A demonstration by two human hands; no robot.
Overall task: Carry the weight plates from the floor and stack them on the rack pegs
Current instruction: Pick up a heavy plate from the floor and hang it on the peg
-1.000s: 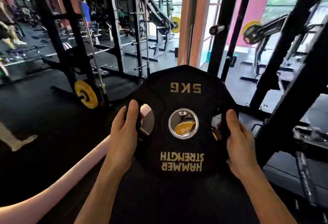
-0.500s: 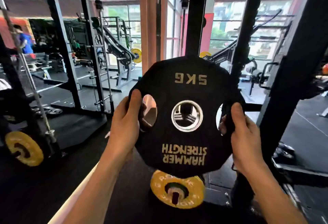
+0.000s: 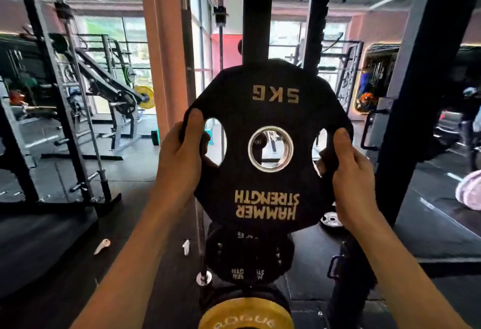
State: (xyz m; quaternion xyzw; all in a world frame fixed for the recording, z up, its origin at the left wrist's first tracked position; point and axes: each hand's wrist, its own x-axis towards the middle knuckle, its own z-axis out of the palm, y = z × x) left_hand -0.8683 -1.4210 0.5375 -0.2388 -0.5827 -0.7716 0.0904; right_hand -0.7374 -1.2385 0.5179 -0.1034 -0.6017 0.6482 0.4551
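Left hand (image 3: 182, 154): fingers curled through the left grip hole, grasping the plate.
Plate: black 5 kg rubber weight plate (image 3: 268, 109), upright, held up before the black rack upright (image 3: 256, 16).
Right hand (image 3: 351, 175): fingers clenched on the plate's right edge.
Below: smaller black plate (image 3: 247, 258), yellow plate (image 3: 246, 314).

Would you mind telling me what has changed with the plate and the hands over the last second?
The 5 kg plate has been lifted from low over the floor to the black rack upright, above a smaller black plate and a yellow plate now in view. Unchanged: the left hand and right hand grip its side openings, lettering upside down.
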